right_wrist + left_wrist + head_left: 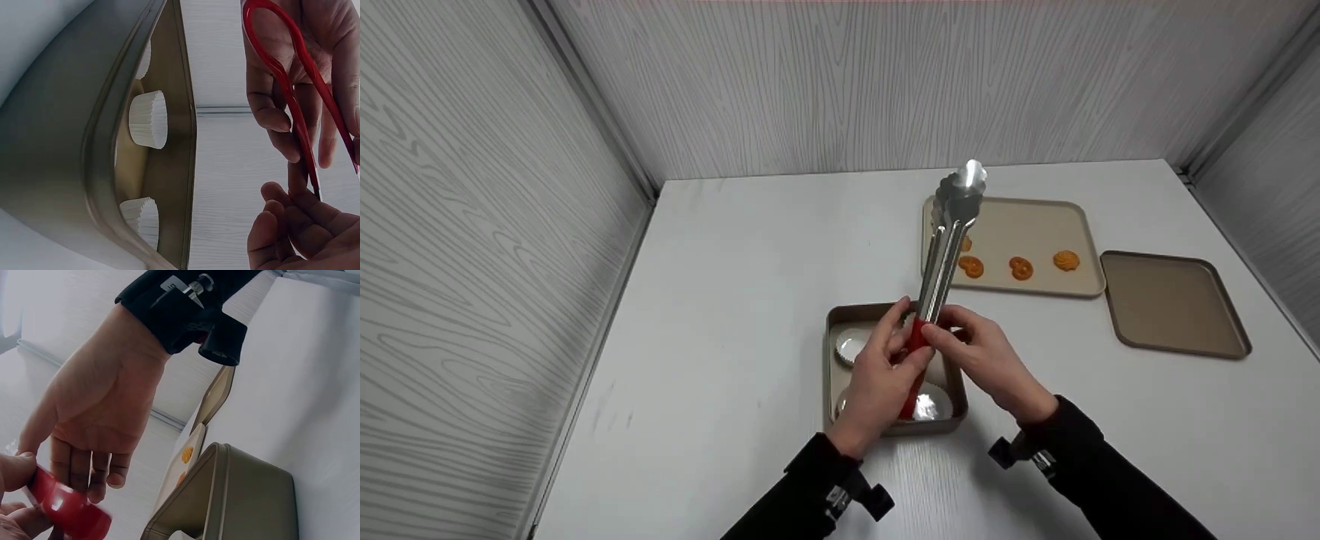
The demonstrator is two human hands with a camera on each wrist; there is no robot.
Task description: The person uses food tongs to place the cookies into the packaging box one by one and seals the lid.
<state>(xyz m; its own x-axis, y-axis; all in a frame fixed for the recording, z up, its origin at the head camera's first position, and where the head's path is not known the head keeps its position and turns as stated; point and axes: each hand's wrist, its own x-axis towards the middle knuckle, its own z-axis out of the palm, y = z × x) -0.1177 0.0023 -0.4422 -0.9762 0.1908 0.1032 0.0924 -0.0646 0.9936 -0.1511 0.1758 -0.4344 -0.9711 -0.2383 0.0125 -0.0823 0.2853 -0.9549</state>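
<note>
Metal tongs [941, 274] with red handles point up and away, over a deep rectangular baking pan [896, 427]. My left hand [877, 382] holds the red handles, its thumb against one side; the looped red handle end [281, 67] lies by the palm in the right wrist view. Higher up, near where red meets metal, my right hand [986, 356] pinches the handles with thumb and fingers. Inside the pan are several white fluted paper cups [149, 119], partly hidden by the hands in the head view. Both scalloped tong tips stand close together.
Behind the tongs, a light tan tray [1035, 217] carries pretzel-shaped cookies [1021, 268] and a round swirled cookie [1066, 260]; the tongs cover part of it. A smaller brown tray [1174, 304] lies at its right. Pale wood-grain panels [840, 82] enclose the white table [720, 300].
</note>
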